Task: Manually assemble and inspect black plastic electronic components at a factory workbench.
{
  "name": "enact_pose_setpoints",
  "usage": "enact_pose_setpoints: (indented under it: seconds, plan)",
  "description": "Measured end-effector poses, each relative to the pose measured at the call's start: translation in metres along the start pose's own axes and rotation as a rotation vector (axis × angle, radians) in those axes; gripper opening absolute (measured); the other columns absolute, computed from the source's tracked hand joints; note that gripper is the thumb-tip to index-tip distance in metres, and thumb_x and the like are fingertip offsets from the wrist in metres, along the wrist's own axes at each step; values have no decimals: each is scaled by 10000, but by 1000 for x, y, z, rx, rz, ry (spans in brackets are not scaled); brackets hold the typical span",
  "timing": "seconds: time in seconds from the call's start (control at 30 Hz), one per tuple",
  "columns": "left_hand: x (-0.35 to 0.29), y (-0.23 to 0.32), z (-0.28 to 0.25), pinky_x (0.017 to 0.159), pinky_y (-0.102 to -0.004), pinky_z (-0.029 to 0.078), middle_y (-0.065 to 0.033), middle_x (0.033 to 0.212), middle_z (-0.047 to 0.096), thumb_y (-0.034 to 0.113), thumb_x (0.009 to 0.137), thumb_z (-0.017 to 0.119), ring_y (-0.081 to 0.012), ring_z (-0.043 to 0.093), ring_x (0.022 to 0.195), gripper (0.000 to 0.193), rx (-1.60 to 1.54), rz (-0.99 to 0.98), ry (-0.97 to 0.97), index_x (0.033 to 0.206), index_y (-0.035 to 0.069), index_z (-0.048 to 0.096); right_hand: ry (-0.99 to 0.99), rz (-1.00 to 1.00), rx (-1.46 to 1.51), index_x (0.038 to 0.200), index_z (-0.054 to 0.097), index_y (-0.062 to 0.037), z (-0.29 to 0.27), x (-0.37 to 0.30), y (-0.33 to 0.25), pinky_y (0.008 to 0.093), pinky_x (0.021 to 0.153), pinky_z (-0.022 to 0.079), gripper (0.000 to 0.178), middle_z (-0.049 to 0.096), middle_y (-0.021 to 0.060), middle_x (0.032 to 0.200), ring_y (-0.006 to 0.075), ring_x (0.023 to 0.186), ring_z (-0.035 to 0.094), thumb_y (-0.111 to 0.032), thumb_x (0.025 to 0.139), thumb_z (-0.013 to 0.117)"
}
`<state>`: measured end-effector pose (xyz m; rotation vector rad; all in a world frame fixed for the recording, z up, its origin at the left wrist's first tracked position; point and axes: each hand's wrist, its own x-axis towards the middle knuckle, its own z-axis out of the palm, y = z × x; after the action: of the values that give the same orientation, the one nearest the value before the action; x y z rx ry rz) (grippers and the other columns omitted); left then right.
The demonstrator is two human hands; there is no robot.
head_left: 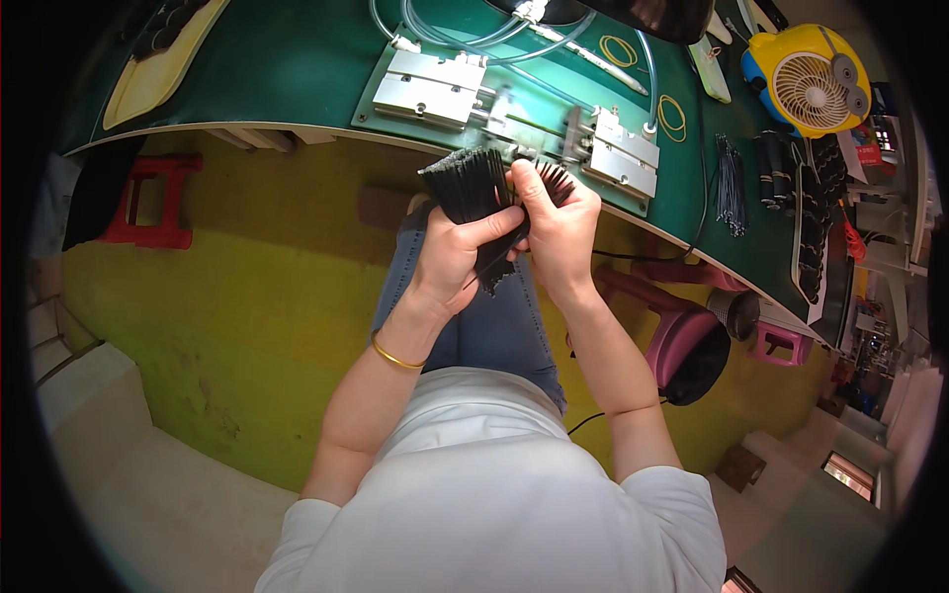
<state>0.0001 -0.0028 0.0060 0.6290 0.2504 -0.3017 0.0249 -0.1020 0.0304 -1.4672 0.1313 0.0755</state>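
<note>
My left hand point(447, 252) is closed round a thick bundle of thin black strips point(463, 186), fanned out at the top, its lower ends showing below the fingers. They look like cut wires or cable ties; I cannot tell which. Pressed against it, my right hand point(565, 229) grips a smaller part of the same strips point(557, 180), thumb pointing up. Both hands are over my lap at the table's front edge. Just beyond them is a metal fixture with two silver blocks, one on the left point(427, 89) and one on the right point(623, 156).
Clear air hoses point(474, 44) run over the green table point(297, 69). On the right are a yellow fan point(816, 84), loose black strips point(731, 183) and dark bundles point(775, 168). A cream tray point(158, 74) lies far left. Red point(148, 203) and pink point(682, 331) stools stand below.
</note>
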Motion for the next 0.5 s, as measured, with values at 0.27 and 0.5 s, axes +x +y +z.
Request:
enact_pose_setpoints:
  seconds: [0.27, 0.5]
  plan:
    - [0, -2, 1, 496, -229, 442, -43, 748, 586, -13, 759, 603, -120, 563, 590, 150, 64, 35, 41, 904, 14, 579, 66, 27, -45, 772, 635, 9, 2, -1, -3, 188, 300, 309, 207, 536, 5, 535, 44, 355, 422, -169, 849, 563]
    - [2, -2, 2, 497, -226, 447, -42, 740, 586, -14, 753, 612, -117, 564, 587, 151, 68, 32, 37, 897, 15, 577, 96, 68, -25, 746, 636, 21, 1, 3, -1, 203, 289, 322, 220, 535, 15, 509, 59, 337, 433, -155, 849, 553]
